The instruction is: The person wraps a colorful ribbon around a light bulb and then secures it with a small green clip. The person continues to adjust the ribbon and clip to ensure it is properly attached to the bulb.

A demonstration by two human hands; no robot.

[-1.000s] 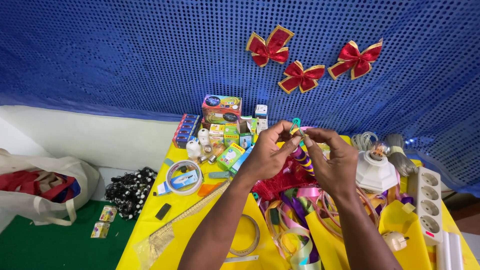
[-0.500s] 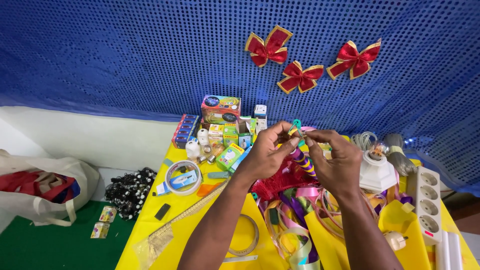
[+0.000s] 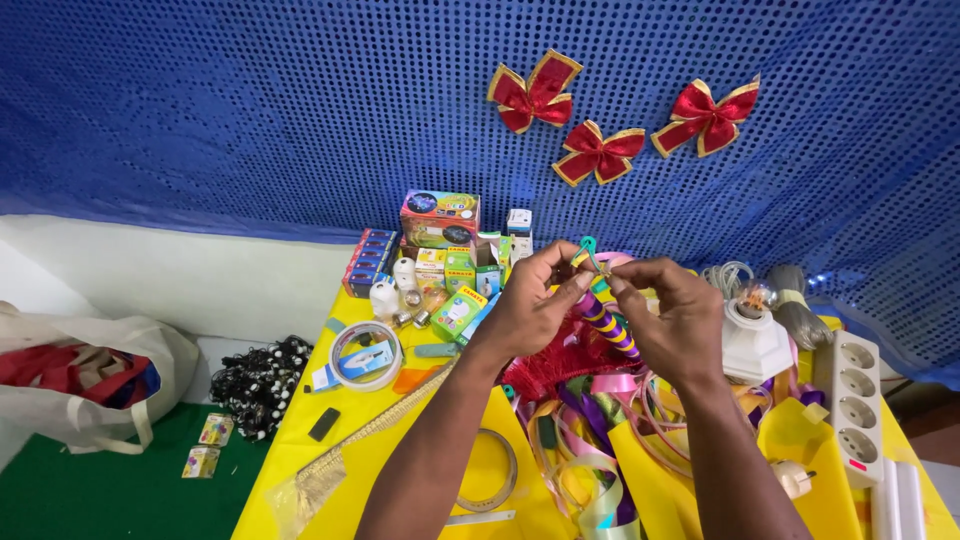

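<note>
Both hands are raised over a yellow table (image 3: 400, 440), pinching one small piece together. My left hand (image 3: 535, 305) and my right hand (image 3: 675, 315) grip a purple-and-yellow striped ribbon stick (image 3: 606, 325) with a teal loop (image 3: 587, 246) at its top. Under the hands lie a red fringed piece (image 3: 560, 365) and a heap of loose coloured ribbons (image 3: 590, 440).
Small boxes (image 3: 440, 220) and bottles stand at the table's back. A tape roll (image 3: 365, 355), a gold trim strip (image 3: 380, 425), a white lamp holder with bulb (image 3: 752, 335) and a power strip (image 3: 855, 405) lie around. Three red bows (image 3: 600, 150) hang on the blue wall. A bag (image 3: 80, 380) sits left.
The hands have stayed in place, with small finger shifts on the striped stick; the teal loop now stands out above the fingers.
</note>
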